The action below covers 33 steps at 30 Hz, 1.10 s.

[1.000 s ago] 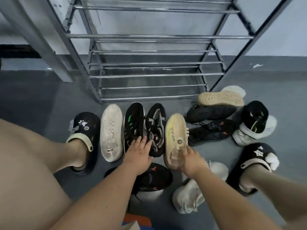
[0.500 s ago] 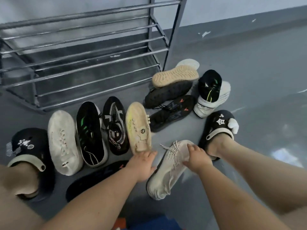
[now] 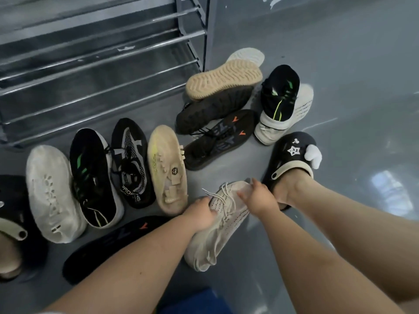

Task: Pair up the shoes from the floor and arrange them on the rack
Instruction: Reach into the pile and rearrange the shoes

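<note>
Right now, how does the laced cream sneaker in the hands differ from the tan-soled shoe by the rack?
The laced cream sneaker lies upper-side up, gripped by both the left hand and the right hand. The tan-soled shoe lies sole-up, untouched, resting on a dark shoe. Both are off the rack.

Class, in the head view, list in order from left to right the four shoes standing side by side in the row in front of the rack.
White perforated slip-on shoe → black sneaker with green stripes → black lace-up shoe with grey mesh pattern → beige shoe with a hexagonal badge.
</note>
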Each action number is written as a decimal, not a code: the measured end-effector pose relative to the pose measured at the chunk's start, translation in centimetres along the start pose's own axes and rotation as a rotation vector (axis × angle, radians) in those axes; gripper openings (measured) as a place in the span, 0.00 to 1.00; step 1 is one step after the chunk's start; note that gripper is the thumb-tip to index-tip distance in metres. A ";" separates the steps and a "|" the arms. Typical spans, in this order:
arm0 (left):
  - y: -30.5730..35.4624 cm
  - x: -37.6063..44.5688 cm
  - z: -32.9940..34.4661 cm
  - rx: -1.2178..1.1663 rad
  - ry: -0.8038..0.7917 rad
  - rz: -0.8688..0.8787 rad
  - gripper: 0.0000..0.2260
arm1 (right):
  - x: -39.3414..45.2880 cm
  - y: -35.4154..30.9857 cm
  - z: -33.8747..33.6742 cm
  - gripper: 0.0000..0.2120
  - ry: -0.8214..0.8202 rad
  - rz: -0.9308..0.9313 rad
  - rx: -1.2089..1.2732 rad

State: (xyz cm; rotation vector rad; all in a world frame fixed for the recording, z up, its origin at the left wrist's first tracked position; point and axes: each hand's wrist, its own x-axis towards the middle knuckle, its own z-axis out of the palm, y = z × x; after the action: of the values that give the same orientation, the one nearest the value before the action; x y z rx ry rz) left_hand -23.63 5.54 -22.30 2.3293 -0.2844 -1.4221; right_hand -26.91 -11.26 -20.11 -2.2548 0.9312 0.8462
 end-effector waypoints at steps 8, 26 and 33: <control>-0.4 -0.5 0.0 -0.355 0.003 -0.097 0.17 | -0.2 -0.9 -0.6 0.19 0.140 -0.030 0.175; -6.5 -9.3 -11.3 -0.844 0.480 0.046 0.19 | -7.3 -18.3 -3.3 0.15 0.399 -0.407 0.408; -12.6 -11.2 -12.6 -1.074 0.631 -0.045 0.16 | -9.0 -22.9 1.1 0.18 0.188 -0.468 0.442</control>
State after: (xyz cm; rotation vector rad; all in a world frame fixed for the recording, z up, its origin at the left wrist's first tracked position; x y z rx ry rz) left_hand -18.00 23.89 -13.62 1.6907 0.5776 -0.5155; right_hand -15.02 7.01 -8.73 -2.0497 0.5561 0.1979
